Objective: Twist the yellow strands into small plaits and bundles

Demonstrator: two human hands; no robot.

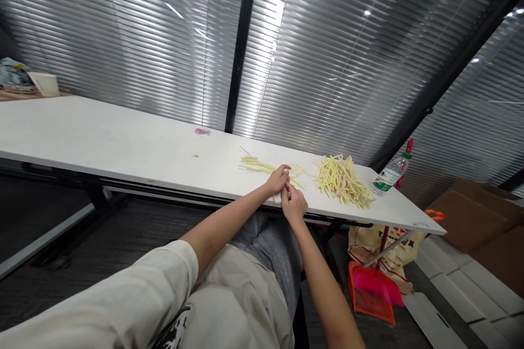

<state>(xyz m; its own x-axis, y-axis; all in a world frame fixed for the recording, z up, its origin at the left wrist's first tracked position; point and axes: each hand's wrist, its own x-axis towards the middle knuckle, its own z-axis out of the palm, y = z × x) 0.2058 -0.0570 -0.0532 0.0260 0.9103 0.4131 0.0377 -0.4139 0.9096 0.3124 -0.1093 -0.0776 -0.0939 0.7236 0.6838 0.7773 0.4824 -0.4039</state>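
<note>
Both my hands meet over the front edge of the white table [135, 142]. My left hand [278, 180] has its fingers bent and pressed together near the fingertips of my right hand [295, 203], which is curled. What they pinch between them is too small to make out. A pale, whitish item [277, 198] shows just below the fingers at the table edge. Several thin yellow-green strips [256, 163] lie loosely just beyond and left of my hands. To the right rests a large heap of similar pale yellow strips [341, 180].
A clear bottle with a green label [387, 179] stands right of the heap. Small pink bits [202, 131] lie near the table's back edge. A white container [45, 84] is at far left. An orange dustpan [370, 294], bag [401, 251] and cardboard boxes [478, 218] are at right.
</note>
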